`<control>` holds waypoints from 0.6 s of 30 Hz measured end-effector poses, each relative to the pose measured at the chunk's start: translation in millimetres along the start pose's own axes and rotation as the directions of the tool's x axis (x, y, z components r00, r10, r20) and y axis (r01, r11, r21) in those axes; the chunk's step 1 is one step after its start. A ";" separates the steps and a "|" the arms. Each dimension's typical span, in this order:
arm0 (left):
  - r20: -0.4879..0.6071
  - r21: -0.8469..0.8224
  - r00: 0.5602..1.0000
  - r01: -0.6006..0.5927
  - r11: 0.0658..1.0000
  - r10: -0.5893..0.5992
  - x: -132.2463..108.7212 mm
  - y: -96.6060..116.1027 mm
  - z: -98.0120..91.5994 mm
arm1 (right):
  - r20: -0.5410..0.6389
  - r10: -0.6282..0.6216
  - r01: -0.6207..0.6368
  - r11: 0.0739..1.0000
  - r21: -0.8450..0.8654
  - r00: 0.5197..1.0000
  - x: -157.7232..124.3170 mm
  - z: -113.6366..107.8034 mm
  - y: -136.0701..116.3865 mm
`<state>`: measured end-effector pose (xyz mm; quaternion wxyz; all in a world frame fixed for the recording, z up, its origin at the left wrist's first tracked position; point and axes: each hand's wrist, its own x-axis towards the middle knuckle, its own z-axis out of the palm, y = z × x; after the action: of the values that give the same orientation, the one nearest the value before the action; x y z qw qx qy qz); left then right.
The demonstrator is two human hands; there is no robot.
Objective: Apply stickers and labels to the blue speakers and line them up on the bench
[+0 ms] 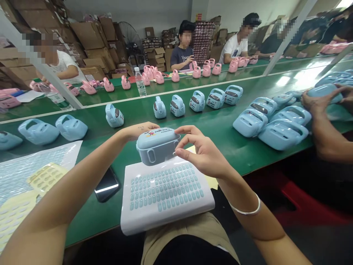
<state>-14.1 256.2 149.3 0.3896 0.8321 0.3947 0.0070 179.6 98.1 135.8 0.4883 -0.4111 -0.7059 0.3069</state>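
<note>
A light blue plastic case (pixel 158 147) with a printed cartoon lid is held above the table edge, tilted so an oval slot on its side faces me. My left hand (pixel 142 129) grips it from behind, its fingers mostly hidden by the case. My right hand (pixel 200 151) is at the case's right end, thumb and index finger pinched together. Whatever lies between those fingertips is too small to make out. Below the case, a white sheet (pixel 168 217) bearing rows of small pale blue oval stickers (pixel 168 187) lies over the table edge and my lap.
A phone (pixel 107 186) and yellow sticker sheets (pixel 46 178) lie left. Blue cases (pixel 197 101) stand along the green conveyor (pixel 132 138), with a cluster (pixel 281 129) at right. A co-worker's hands (pixel 321 97) hold another case. People work opposite among pink cases (pixel 195 71).
</note>
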 end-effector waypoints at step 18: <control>-0.226 0.434 0.973 0.140 0.890 -0.043 -18.0 2.9 3.3 | -0.196 -0.281 0.241 0.948 -0.207 0.939 -33.8 -26.4 44.2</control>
<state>-23.6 241.0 154.2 0.1442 0.8742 0.4635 -0.0144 223.0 90.1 93.0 0.5617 -0.3878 -0.7199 0.1261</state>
